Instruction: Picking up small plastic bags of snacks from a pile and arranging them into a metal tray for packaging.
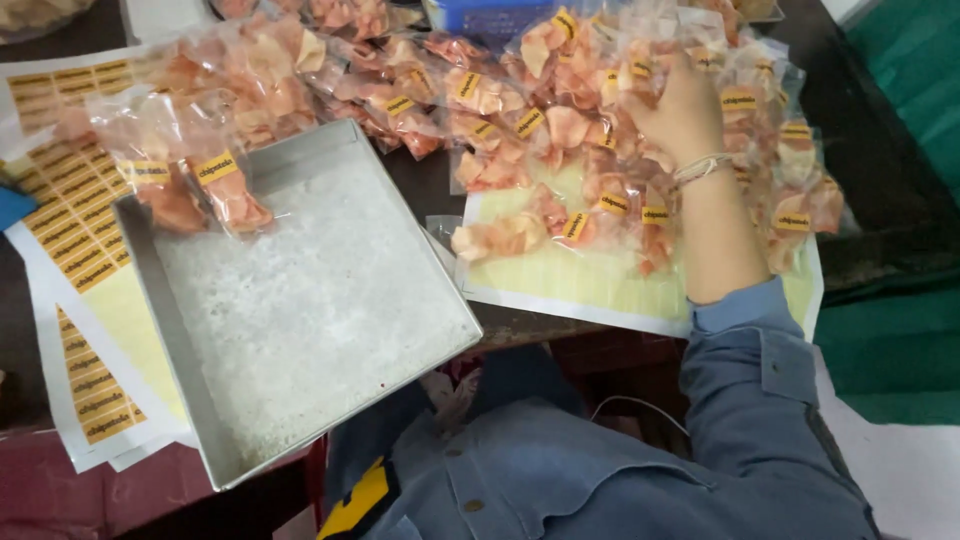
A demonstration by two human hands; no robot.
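The right hand (680,110) reaches forward into a heap of clear packets of orange crackers (560,130), each packet carrying a small yellow label; the fingers are buried among the packets and seem curled on one of them, though which one, and how firmly, cannot be told. A pale band sits on the wrist, and a blue sleeve (745,330) covers the forearm behind it. The left hand is out of view. The heap crowds the hand on every side, packets touching and overlapping with no common direction, and spreads to its left along the far part of the counter (425,185). Under the packets nearest the wrist lies a yellow backing sheet (590,280) with a white border, its near edge running roughly along the counter edge. Well to the left of the hand a shallow square metal tray (300,320) sits at an angle, one corner hanging over the counter edge toward the person; its floor is mostly bare, with two packets (200,185) leaning over its far corner. Beyond the tray, farther left, lie sheets of yellow labels (70,215), partly under it.
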